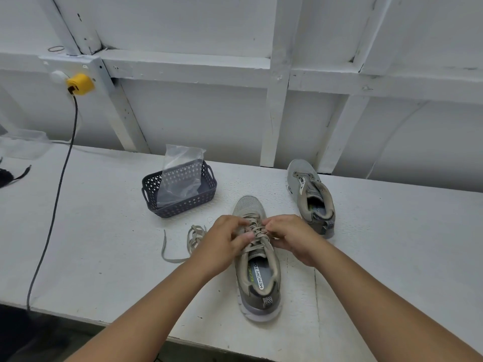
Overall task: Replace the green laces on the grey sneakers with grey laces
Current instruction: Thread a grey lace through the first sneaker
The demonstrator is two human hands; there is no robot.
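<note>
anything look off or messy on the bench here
Only small things. A loose lace lies tangled on the table left of the near sneaker. The far sneaker sits unlaced, angled away. A clear plastic bag sticks up out of the basket. Nothing looks spilled or damaged.

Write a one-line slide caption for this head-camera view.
Both hands, left hand and right hand, work the lace on the near sneaker; far sneaker waits unlaced.

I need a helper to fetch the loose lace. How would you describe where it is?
On the white table, look left of the near sneaker, in front of the dark basket. The loose lace lies bunched there, threaded through nothing.
</note>
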